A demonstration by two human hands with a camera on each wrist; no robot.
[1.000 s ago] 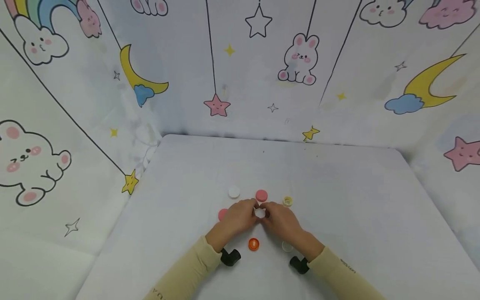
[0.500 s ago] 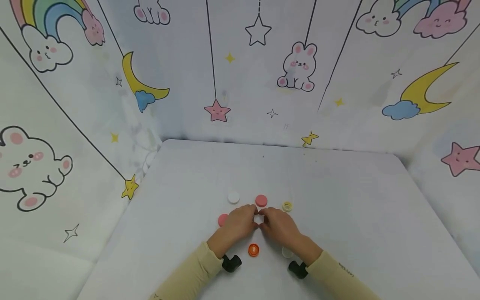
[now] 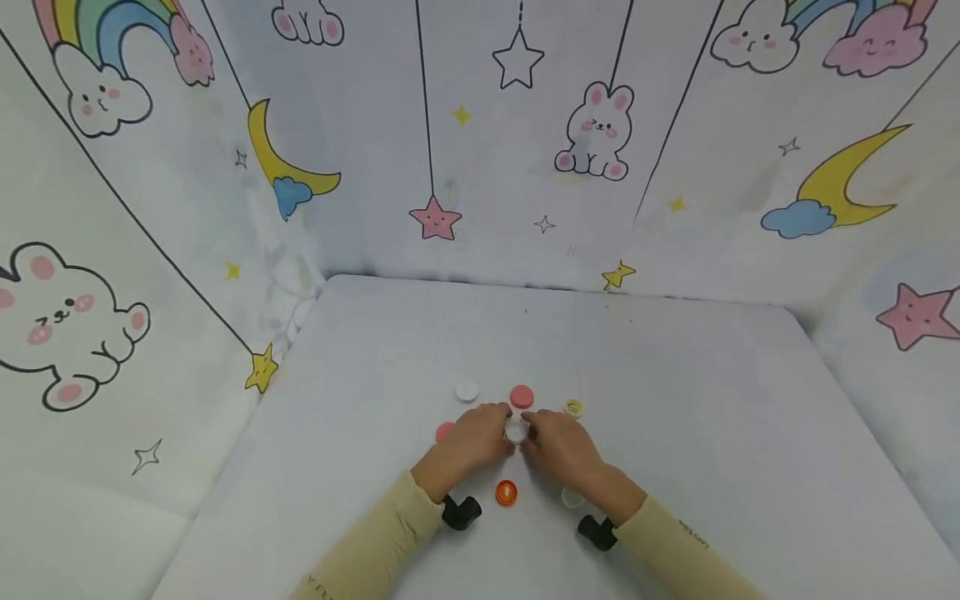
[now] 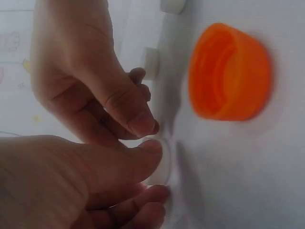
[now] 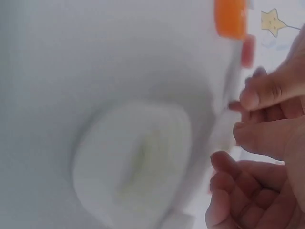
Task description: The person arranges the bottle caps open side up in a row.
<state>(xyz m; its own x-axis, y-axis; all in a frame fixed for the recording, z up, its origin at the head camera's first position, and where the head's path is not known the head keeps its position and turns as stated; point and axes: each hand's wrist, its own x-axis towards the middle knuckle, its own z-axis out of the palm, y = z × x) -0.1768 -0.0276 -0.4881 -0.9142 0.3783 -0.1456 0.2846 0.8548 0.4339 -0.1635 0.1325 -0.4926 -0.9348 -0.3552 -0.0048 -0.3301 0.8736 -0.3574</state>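
Observation:
A small white bottle cap [image 3: 517, 430] lies between my two hands at the middle of the ring of caps. My left hand [image 3: 478, 435] reaches it from the left; in the left wrist view its thumb and fingers pinch the white cap [image 4: 162, 164] close to the table. From the right, my right hand [image 3: 562, 446] has thumb and fingers curled around the cap's other side. The right wrist view shows the right hand [image 5: 259, 186] below the left hand [image 5: 281, 88], with the cap blurred at the fingertips. Part of the cap is hidden behind fingers.
Caps ring the hands: white [image 3: 467, 392], pink [image 3: 521, 396], yellow [image 3: 573, 407], another pink [image 3: 445, 432] partly behind the left hand, orange [image 3: 506, 492], and a whitish one [image 3: 572, 497] by the right wrist. Patterned walls border the white table [image 3: 675, 375].
Both hands stay around the white cap with small finger shifts. Its round face shows more fully between the fingertips now. The surrounding caps keep their places; the head view tilts slightly.

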